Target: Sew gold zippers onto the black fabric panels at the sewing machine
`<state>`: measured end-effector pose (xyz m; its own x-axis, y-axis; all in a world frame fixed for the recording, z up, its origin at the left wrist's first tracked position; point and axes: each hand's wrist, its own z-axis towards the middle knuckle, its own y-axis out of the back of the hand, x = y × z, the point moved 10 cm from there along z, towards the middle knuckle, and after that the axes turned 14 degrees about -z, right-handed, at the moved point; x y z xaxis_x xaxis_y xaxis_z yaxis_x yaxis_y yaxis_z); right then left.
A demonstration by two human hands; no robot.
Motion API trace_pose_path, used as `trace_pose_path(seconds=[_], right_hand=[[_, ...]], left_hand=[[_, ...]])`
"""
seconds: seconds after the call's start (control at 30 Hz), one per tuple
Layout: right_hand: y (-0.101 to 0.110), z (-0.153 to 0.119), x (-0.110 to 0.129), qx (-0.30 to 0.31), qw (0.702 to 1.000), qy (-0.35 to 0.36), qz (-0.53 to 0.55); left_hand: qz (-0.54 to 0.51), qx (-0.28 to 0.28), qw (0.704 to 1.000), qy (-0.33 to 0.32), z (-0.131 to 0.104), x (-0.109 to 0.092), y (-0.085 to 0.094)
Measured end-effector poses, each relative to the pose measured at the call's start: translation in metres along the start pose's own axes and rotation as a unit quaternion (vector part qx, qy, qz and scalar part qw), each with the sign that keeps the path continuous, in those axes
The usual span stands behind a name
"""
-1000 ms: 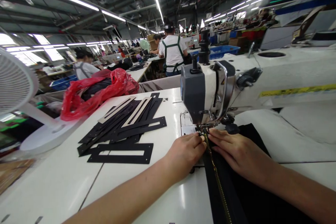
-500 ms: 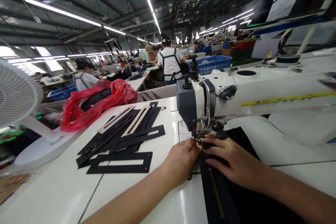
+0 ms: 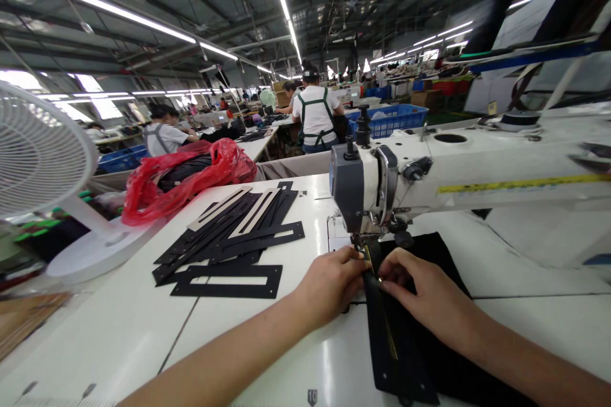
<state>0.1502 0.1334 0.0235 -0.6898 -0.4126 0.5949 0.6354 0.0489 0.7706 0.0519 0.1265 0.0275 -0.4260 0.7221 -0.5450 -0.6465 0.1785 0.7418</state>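
Note:
A black strip panel [image 3: 382, 337] with a gold-toothed zipper [image 3: 392, 337] set along it lies under the needle area of a white sewing machine [image 3: 501, 165]. My left hand [image 3: 331, 283] is closed on the panel's left edge, just in front of the presser foot. On the other side, my right hand [image 3: 424, 289] pinches the zipper between thumb and forefinger, where a small shiny bit shows at the fingertips. Larger black fabric [image 3: 439, 261] spreads under and beyond the right hand. The fingertips partly cover the zipper.
Black slotted strips [image 3: 224, 283] lie in a loose pile left of the machine, with pale ones [image 3: 252, 213] on top. Behind them sits a red plastic bag [image 3: 191, 178]. A white fan [image 3: 42, 146] stands at left. Co-workers [image 3: 315, 108] and a blue crate [image 3: 391, 119] are farther back.
My right hand has gone from fingers spread flat on the panel to a pinch at the zipper. My left hand keeps its hold. The view has shifted slightly left.

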Motion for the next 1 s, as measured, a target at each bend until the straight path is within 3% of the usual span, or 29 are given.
trace_pose_path(seconds=[0.2, 0.43, 0.67, 0.87, 1.0], right_hand=[[-0.008, 0.003, -0.002, -0.016, 0.999, -0.022, 0.044], [-0.014, 0.001, 0.007, -0.033, 0.995, -0.026, -0.091], [-0.025, -0.004, 0.007, 0.007, 0.998, -0.05, 0.031], [-0.025, -0.01, 0.014, 0.037, 0.999, 0.0, 0.0], [-0.016, -0.014, 0.02, 0.014, 0.996, 0.053, -0.071]], left_hand=[[-0.022, -0.034, 0.999, 0.018, 0.002, 0.0, 0.005], [-0.028, -0.017, 0.999, 0.008, -0.001, -0.001, 0.001], [-0.036, -0.011, 0.999, 0.004, -0.002, 0.0, -0.002], [-0.027, -0.014, 1.0, -0.009, -0.003, -0.002, -0.001], [0.01, -0.023, 0.999, -0.028, -0.003, -0.004, -0.003]])
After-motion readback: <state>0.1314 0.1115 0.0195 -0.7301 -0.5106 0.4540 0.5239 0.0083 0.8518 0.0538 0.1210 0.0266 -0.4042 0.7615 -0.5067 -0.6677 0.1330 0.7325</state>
